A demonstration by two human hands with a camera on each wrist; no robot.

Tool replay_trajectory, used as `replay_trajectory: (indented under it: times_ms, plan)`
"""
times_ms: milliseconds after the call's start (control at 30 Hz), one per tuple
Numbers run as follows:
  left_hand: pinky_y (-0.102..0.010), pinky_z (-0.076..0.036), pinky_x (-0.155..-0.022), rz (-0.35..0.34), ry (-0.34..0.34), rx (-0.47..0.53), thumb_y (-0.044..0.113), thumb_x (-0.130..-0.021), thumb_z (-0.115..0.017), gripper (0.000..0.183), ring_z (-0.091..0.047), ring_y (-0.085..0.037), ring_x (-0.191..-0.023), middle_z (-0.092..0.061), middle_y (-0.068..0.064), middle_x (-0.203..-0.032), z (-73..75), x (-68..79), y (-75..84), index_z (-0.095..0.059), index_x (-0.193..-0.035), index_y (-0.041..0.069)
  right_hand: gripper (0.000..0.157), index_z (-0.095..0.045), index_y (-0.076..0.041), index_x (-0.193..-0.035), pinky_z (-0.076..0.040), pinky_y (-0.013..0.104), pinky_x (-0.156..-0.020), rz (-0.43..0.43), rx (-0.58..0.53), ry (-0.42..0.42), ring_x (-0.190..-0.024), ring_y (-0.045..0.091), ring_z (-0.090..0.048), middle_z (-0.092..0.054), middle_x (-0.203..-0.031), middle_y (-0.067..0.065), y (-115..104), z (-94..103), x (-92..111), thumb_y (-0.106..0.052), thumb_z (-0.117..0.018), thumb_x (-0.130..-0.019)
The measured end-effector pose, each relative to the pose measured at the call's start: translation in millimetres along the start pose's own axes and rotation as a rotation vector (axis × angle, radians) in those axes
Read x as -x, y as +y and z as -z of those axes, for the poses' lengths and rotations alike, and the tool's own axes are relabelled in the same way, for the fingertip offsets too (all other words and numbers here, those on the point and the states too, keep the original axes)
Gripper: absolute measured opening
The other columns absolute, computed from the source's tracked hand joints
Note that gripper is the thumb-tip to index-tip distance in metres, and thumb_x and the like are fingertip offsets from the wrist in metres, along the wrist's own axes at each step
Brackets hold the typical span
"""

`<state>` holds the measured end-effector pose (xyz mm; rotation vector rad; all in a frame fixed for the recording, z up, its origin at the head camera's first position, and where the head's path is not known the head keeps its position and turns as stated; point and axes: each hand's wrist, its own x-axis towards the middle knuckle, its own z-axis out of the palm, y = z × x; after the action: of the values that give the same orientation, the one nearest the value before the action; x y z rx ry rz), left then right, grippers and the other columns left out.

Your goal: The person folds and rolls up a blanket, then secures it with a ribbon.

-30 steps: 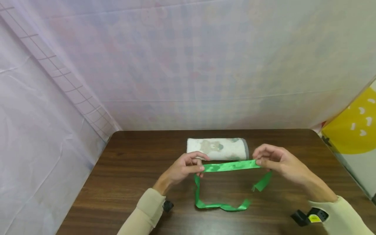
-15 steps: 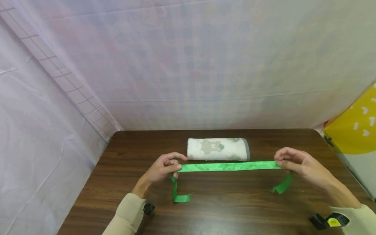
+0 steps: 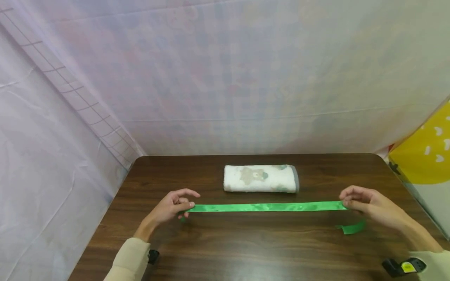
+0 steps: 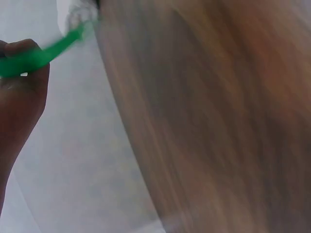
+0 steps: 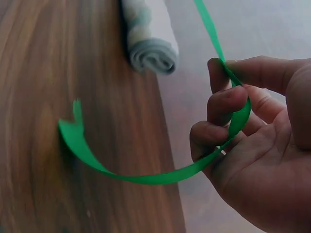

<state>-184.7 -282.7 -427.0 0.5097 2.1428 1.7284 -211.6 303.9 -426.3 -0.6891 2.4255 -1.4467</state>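
Note:
A shiny green ribbon (image 3: 267, 207) stretches straight between my two hands in front of the rolled towel. My left hand (image 3: 172, 207) pinches it near one end between thumb and fingers, with a bit of green showing below the fingers. At the other side my right hand (image 3: 372, 205) pinches it between thumb and index finger. In the right wrist view the ribbon's loose tail (image 5: 146, 178) runs past the curled fingers and curves out over the table to a frayed, notched end. The rolled white towel (image 3: 261, 178), with a bear print and grey edging, lies behind the ribbon.
The dark wooden table (image 3: 246, 249) has rounded back corners. A pale printed curtain (image 3: 246, 78) hangs right behind it, and another white sheet (image 3: 45, 156) hangs at the left. A yellow patterned panel (image 3: 425, 156) stands off the right edge.
Both hands have moved apart, the left hand farther left and the right hand farther right. The ribbon span between them has lengthened, while the left tail has shortened. The towel stays in place.

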Motion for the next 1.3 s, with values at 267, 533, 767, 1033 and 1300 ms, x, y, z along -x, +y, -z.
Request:
replay_trajectory:
  times_ms: [267,533,767,1033,1300]
  plan:
    - [-0.025,-0.046,-0.054,0.077,0.027,-0.130,0.016,-0.098,-0.062,0.040,-0.060,-0.016,-0.065,-0.062,0.001,-0.068,21.3,13.9,-19.7,-0.054,-0.130,-0.007,0.014,-0.058,0.000,-0.111,-0.053,0.028,-0.070,-0.086,0.062,-0.061,-0.087,0.014,-0.064,-0.069,-0.094,0.011,15.9,5.3,1.4,-0.009,-0.055,-0.101]
    - [-0.024,-0.045,-0.056,0.194,0.094,-0.221,0.022,-0.097,-0.064,0.039,-0.057,-0.021,-0.065,-0.064,-0.012,-0.072,35.3,18.1,-28.5,-0.058,-0.129,0.001,0.018,-0.057,0.004,-0.111,-0.054,0.026,-0.072,-0.148,0.097,-0.059,-0.085,0.013,-0.064,-0.068,-0.091,0.009,27.0,6.2,1.3,-0.010,-0.058,-0.100]
    - [-0.024,-0.045,-0.056,0.237,0.147,-0.262,0.024,-0.096,-0.066,0.043,-0.053,-0.014,-0.060,-0.066,-0.012,-0.073,40.7,20.5,-34.5,-0.056,-0.131,0.001,0.015,-0.058,0.005,-0.107,-0.052,0.025,-0.068,-0.137,0.121,0.000,-0.080,0.010,-0.063,-0.068,-0.086,0.009,44.8,3.5,0.4,-0.005,-0.061,-0.096]
    - [-0.027,-0.046,-0.056,0.245,0.190,-0.315,0.019,-0.095,-0.067,0.046,-0.052,-0.015,-0.058,-0.066,-0.009,-0.071,41.2,17.5,-40.3,-0.053,-0.133,-0.002,0.010,-0.060,0.001,-0.100,-0.047,0.024,-0.064,-0.173,0.215,0.024,-0.074,0.005,-0.059,-0.065,-0.081,0.000,55.4,-3.3,-1.1,0.000,-0.063,-0.091]
    - [-0.030,-0.049,-0.060,0.289,0.274,-0.400,0.015,-0.092,-0.070,0.046,-0.055,-0.017,-0.059,-0.067,-0.007,-0.071,35.9,13.5,-42.6,-0.055,-0.132,0.000,0.010,-0.060,-0.001,-0.098,-0.046,0.023,-0.063,-0.172,0.265,0.039,-0.071,0.004,-0.059,-0.065,-0.079,-0.002,60.2,-7.6,2.7,-0.001,-0.065,-0.089]
